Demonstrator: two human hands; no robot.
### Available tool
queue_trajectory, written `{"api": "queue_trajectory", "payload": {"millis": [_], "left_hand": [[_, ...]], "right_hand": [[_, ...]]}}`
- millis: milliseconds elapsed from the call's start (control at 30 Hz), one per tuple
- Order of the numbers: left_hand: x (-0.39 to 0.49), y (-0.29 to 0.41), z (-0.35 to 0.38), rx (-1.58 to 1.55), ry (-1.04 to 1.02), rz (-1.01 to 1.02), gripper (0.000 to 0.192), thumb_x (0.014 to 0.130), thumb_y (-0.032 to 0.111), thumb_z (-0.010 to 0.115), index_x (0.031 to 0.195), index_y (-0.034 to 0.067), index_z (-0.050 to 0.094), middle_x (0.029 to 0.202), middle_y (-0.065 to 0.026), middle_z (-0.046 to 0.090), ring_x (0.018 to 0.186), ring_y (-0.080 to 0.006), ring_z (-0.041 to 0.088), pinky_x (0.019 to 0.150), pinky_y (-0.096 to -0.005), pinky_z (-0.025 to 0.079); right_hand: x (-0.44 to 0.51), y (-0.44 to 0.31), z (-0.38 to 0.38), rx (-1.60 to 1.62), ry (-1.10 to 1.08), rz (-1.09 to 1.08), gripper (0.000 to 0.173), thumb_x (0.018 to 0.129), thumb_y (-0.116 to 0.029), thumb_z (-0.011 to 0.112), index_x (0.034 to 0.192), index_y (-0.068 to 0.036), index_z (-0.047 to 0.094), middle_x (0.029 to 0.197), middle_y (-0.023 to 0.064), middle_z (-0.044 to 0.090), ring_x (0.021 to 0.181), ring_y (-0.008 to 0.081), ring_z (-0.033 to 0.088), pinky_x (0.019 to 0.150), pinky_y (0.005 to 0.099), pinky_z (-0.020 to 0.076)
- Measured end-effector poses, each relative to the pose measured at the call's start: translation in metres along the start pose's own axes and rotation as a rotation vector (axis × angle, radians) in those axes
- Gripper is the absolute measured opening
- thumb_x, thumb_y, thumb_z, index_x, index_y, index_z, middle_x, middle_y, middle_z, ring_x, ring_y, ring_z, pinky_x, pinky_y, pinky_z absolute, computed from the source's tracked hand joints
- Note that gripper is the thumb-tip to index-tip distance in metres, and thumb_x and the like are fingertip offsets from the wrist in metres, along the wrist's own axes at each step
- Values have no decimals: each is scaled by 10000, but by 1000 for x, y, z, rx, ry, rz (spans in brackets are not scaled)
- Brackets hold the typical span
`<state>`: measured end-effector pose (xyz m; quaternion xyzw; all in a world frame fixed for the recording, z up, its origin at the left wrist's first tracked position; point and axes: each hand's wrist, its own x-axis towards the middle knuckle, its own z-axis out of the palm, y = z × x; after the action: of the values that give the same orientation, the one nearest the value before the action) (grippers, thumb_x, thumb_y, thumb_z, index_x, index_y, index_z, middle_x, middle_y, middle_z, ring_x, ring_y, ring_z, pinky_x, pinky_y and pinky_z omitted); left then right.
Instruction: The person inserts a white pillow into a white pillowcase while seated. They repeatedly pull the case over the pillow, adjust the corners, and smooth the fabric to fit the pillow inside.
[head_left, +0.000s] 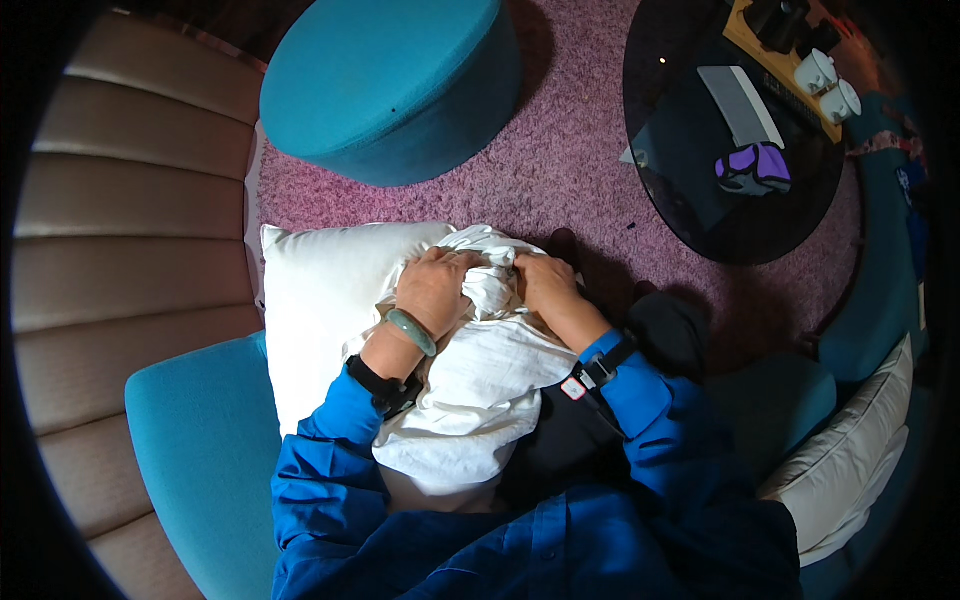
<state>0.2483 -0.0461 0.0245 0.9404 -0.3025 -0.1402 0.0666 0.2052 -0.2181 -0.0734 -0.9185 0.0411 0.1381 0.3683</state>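
Note:
A white pillow (330, 300) lies in front of me, its left part smooth and flat. Over its right part and my lap spreads a bunched white fabric cover (480, 375), loosely wrinkled towards my body. My left hand (435, 281), with a green bangle at the wrist, grips the gathered folds from the left. On the other side of those folds, my right hand (551, 281) has its fingers closed on the cloth. Between both hands the fabric is crumpled into a thick bundle. Some fingertips are hidden in the folds.
A round teal ottoman (390, 90) stands on the pink carpet (577, 135). The dark oval table (675, 202) bears a purple-and-grey cloth item (754, 169), a grey-and-white flat object (739, 105) and a wooden tray (787, 71) with white lidded cups (816, 73). White cushions (840, 457) lie at right.

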Motion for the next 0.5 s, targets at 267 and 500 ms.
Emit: {"api": "queue_trajectory", "payload": {"millis": [267,500], "left_hand": [[-1,-1,2,72,-4,58,450,704,73,605,1143,155,659,1170,-36,667,1102,-281,594,907,-381,498],[-2,0,2,63,-84,-3,490,704,116,670,1189,177,638,1229,11,632,1145,-225,553,959,-419,457]], "right_hand": [[2,1,-1,250,195,-11,162,848,-70,592,1008,-55,579,990,171,665,915,364,643,750,439,511],[-1,-12,-3,547,438,-215,121,878,-47,573,999,-50,577,929,155,653,865,358,637,725,397,510]]}}
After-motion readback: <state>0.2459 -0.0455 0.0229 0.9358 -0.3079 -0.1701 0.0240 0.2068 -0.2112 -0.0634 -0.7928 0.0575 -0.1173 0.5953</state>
